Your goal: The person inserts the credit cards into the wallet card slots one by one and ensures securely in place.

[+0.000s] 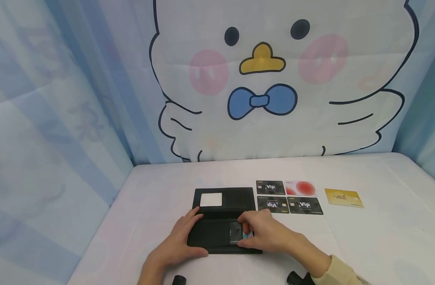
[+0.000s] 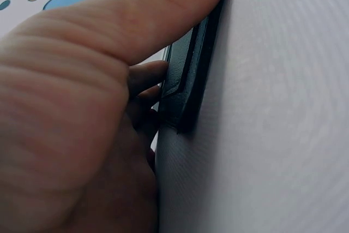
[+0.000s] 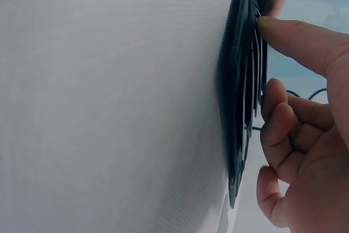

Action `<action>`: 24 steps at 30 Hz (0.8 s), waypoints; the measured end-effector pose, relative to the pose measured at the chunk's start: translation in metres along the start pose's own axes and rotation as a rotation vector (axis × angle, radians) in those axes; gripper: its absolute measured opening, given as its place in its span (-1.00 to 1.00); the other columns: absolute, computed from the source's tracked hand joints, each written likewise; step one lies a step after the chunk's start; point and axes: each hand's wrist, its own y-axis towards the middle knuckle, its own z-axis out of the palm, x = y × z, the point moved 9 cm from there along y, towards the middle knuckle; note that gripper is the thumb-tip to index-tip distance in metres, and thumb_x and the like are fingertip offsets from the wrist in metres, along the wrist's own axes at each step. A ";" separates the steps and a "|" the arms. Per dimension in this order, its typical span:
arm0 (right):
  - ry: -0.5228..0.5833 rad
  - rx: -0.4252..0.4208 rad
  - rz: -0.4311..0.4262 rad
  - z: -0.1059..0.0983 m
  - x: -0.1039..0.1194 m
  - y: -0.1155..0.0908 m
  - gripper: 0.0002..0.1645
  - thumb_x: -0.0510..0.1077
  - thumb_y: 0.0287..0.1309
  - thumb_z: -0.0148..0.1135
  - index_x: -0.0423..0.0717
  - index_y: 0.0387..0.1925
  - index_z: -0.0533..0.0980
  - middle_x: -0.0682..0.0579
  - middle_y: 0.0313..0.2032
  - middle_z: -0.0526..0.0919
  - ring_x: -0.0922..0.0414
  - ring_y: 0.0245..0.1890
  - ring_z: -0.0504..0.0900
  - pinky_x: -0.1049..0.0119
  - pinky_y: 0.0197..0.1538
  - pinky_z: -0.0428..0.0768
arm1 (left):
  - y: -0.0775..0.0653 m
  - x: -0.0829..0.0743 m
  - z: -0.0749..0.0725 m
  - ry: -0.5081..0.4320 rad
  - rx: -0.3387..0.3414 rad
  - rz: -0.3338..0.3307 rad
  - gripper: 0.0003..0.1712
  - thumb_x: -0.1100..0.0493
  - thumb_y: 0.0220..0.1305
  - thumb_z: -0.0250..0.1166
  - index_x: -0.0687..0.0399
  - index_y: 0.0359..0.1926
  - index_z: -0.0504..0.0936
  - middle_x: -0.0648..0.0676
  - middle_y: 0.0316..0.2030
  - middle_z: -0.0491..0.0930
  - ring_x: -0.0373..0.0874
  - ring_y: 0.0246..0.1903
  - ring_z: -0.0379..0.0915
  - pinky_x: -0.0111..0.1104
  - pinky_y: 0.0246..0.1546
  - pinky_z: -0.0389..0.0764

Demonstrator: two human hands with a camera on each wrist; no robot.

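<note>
A black wallet [image 1: 225, 199] lies spread open on the table, its fold running sideways. My left hand [image 1: 178, 241] rests on the wallet's left side, fingers near the fold and thumb along the near edge. At the right end of the near half, my right hand [image 1: 268, 232] pinches a card [image 1: 248, 235] between thumb and forefinger; the hand covers much of it. Beside it a dark glossy patch [image 1: 236, 232] shows on the wallet. In the right wrist view, thin stacked layers edge the wallet [image 3: 235, 80], with the thumb tip against them and the other fingers curled.
Black Vip cards [image 1: 270, 187] and a pink-and-white card [image 1: 300, 188] lie grouped right of the wallet. Farther right is a gold card [image 1: 344, 197]. A white rectangle [image 1: 211, 199] shows in the wallet's far half. Behind the table [image 1: 381, 241] hangs a printed curtain [image 1: 267, 134].
</note>
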 end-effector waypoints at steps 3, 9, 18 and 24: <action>-0.001 0.006 0.013 0.001 0.000 0.001 -0.50 -0.03 -0.03 0.59 -0.20 -0.12 0.59 0.35 -0.50 0.46 0.40 -0.46 0.43 0.04 -0.06 0.34 | 0.000 -0.001 0.000 0.001 0.004 0.002 0.12 -0.09 -0.01 0.62 0.09 0.50 0.26 0.13 0.57 -0.03 0.27 0.51 -0.21 0.29 0.39 -0.08; -0.021 0.009 0.011 0.003 0.002 0.004 -0.49 -0.03 -0.03 0.59 -0.21 -0.12 0.59 0.35 -0.53 0.45 0.40 -0.48 0.43 0.01 -0.05 0.35 | 0.000 -0.002 0.000 0.004 0.007 0.012 0.11 -0.09 0.00 0.61 0.11 0.50 0.26 0.15 0.57 -0.03 0.27 0.51 -0.20 0.28 0.39 -0.06; -0.025 0.019 0.009 0.008 0.001 0.007 -0.50 -0.02 -0.03 0.58 -0.19 -0.13 0.58 0.35 -0.53 0.42 0.39 -0.46 0.42 0.02 -0.07 0.30 | -0.001 -0.004 0.000 -0.002 0.014 0.028 0.10 -0.08 0.02 0.60 0.12 0.50 0.25 0.17 0.57 -0.04 0.28 0.51 -0.20 0.29 0.39 -0.05; -0.009 0.023 0.023 0.009 0.000 0.007 -0.50 -0.03 -0.04 0.58 -0.19 -0.14 0.58 0.34 -0.53 0.43 0.39 -0.46 0.43 0.00 -0.05 0.29 | -0.001 -0.004 0.000 0.006 0.011 0.035 0.11 -0.10 0.01 0.60 0.12 0.49 0.25 0.17 0.56 -0.03 0.28 0.51 -0.19 0.29 0.39 -0.05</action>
